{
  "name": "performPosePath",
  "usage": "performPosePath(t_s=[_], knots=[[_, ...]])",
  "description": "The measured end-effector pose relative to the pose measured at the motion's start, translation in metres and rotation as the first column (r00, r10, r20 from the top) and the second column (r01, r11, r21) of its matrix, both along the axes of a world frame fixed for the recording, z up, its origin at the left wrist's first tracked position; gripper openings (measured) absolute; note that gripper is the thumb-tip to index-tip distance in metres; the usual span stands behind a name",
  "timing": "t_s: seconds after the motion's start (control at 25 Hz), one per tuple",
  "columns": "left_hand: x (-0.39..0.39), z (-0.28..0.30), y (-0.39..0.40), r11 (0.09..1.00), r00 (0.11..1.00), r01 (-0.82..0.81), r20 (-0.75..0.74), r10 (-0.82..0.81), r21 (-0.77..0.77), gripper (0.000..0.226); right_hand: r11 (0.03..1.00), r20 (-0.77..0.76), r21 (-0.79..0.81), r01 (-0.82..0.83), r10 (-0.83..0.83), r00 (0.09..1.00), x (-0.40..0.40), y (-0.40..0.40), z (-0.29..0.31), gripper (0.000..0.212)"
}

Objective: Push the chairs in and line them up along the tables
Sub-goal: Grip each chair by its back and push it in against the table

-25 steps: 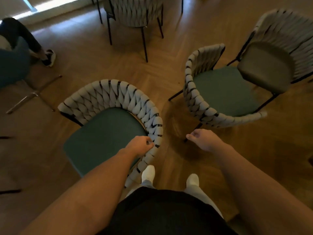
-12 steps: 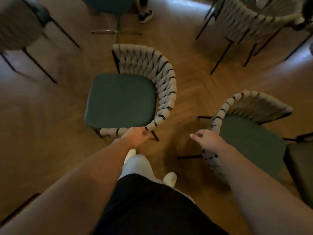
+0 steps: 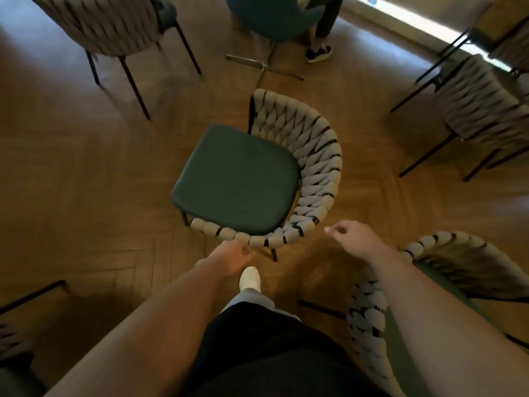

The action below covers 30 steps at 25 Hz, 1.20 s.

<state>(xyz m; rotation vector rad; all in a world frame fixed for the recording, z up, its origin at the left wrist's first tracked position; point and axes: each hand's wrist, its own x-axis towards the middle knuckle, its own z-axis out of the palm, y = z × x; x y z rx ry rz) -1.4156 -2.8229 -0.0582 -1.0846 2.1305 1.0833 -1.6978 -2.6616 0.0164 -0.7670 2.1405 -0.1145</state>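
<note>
A chair with a dark green seat [image 3: 237, 179] and a woven grey backrest [image 3: 317, 167] stands on the wood floor in the middle of the view. The seat faces left. My left hand [image 3: 233, 255] is a closed fist at the near end of the backrest rim, gripping it from below. My right hand [image 3: 353, 236] hovers loosely curled, holding nothing, between this chair and a second woven chair [image 3: 369, 319] at lower right. My forearm crosses over that second chair's backrest. No table is in view.
More woven chairs stand at upper left [image 3: 108, 24] and at right [image 3: 481, 110]. A person sits on a teal swivel chair [image 3: 274, 18] at the top, one shoe [image 3: 317, 54] on the floor. Dark chair parts [image 3: 11, 345] show at lower left. My foot [image 3: 250, 277] is near the chair leg.
The green-seat chair has swung round and sits further from me. My right hand has come off the second chair's rim and now hangs free. My left hand has stayed on the backrest.
</note>
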Motion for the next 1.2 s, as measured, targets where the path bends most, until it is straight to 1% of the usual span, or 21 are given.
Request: performPosePath(t_s=[0.08,0.16,0.2,0.24,0.32,0.48,0.64,0.72,0.84,0.96,1.0,1.08,1.2], knots=[[-0.007,-0.002,-0.006,0.999,0.999,-0.02,0.04,0.019,0.029,0.033,1.0,-0.006,-0.015,-0.008,0.008,1.0,-0.012,-0.016,0.003,0.056],[-0.014,-0.005,-0.013,0.998,0.997,-0.058,0.057,0.059,-0.007,0.037,0.999,-0.022,-0.024,-0.026,0.025,0.999,-0.023,-0.029,0.006,0.057],[-0.018,-0.006,-0.017,0.995,0.994,-0.1,0.051,0.1,-0.004,0.039,0.999,-0.022,-0.026,-0.027,0.027,0.999,-0.029,-0.036,0.006,0.057],[-0.021,-0.007,-0.02,0.994,0.994,-0.105,0.036,0.106,-0.026,0.039,0.999,-0.019,-0.027,-0.028,0.028,0.999,-0.036,-0.044,0.007,0.057],[-0.029,-0.009,-0.026,0.988,0.988,-0.156,0.018,0.157,-0.015,0.038,0.998,-0.018,-0.015,-0.064,0.064,0.998,-0.051,-0.06,0.006,0.055],[-0.043,-0.009,-0.029,0.961,0.961,-0.277,0.016,0.277,0.003,0.036,0.981,-0.042,0.013,-0.192,0.192,0.98,-0.078,-0.089,-0.005,0.053],[-0.066,-0.009,-0.029,0.922,0.922,-0.384,0.069,0.381,0.04,0.037,0.913,-0.056,0.074,-0.401,0.405,0.913,-0.12,-0.134,-0.015,0.052],[-0.082,-0.007,-0.024,0.891,0.889,-0.454,0.077,0.451,0.014,0.038,0.852,-0.038,0.101,-0.514,0.519,0.854,-0.143,-0.153,-0.02,0.052],[-0.113,-0.002,-0.001,0.816,0.813,-0.578,0.081,0.576,-0.006,0.036,0.779,0.005,0.115,-0.617,0.62,0.784,-0.172,-0.172,-0.028,0.054],[-0.148,-0.001,0.029,0.754,0.753,-0.657,0.061,0.656,0.007,0.029,0.697,0.035,0.141,-0.703,0.706,0.707,-0.192,-0.185,-0.035,0.053],[-0.157,-0.001,0.039,0.729,0.729,-0.684,0.048,0.683,0.013,0.031,0.674,0.047,0.151,-0.724,0.726,0.686,-0.196,-0.186,-0.037,0.052],[-0.17,-0.004,0.053,0.654,0.655,-0.755,0.023,0.755,0.041,0.037,0.659,0.062,0.15,-0.737,0.738,0.672,-0.2,-0.189,-0.041,0.05],[-0.18,-0.014,0.069,0.552,0.556,-0.83,0.031,0.831,0.081,0.034,0.67,0.066,0.139,-0.729,0.728,0.682,-0.201,-0.191,-0.043,0.05]])
